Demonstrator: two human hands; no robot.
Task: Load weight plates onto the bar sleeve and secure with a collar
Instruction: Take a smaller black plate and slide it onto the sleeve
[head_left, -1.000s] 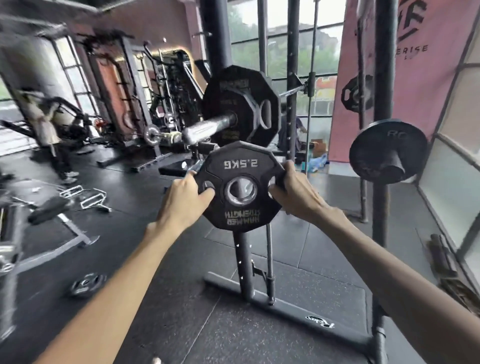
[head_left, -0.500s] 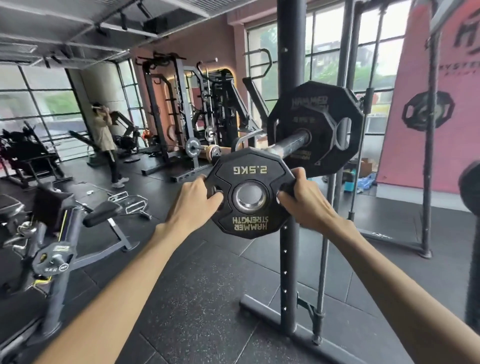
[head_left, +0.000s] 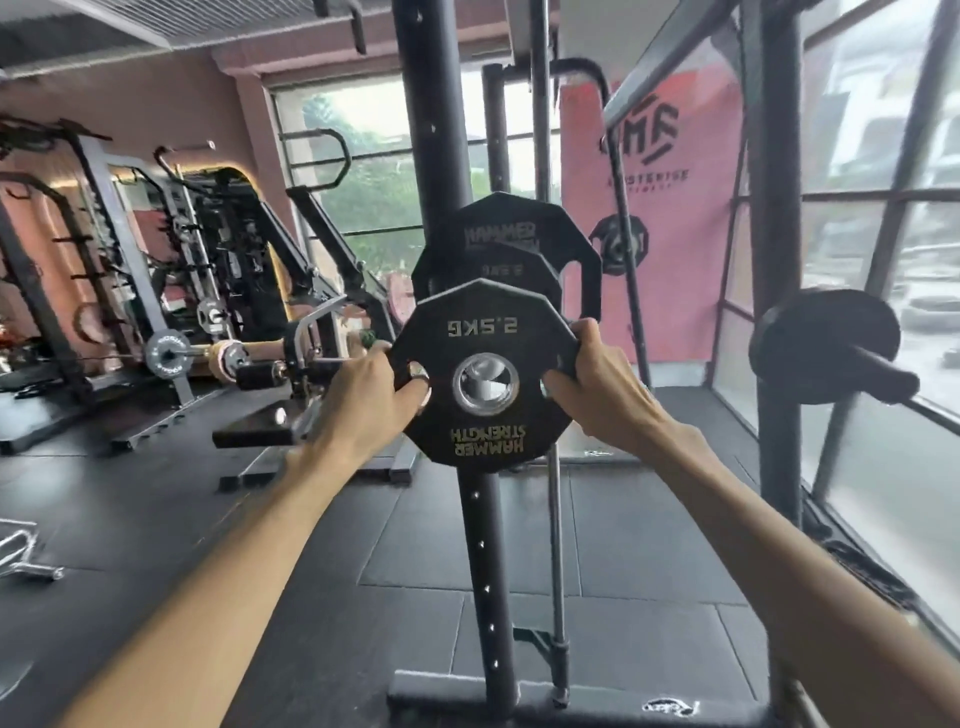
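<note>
Hands clamp opposite edges of the small black many-sided 2.5 kg plate (head_left: 485, 306), left hand (head_left: 371, 400) and right hand (head_left: 597, 384) level and equally near. Straight ahead of them, the silver bar sleeve (head_left: 483, 379) glints through its bore, long axis running directly away toward two bigger black plates (head_left: 550, 228) seated beyond.

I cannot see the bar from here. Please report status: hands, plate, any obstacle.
Left hand, right hand grip 2.5 kg plate at its sides. Sleeve end shows through its hole. Two loaded plates behind it; no collar in view.
</note>
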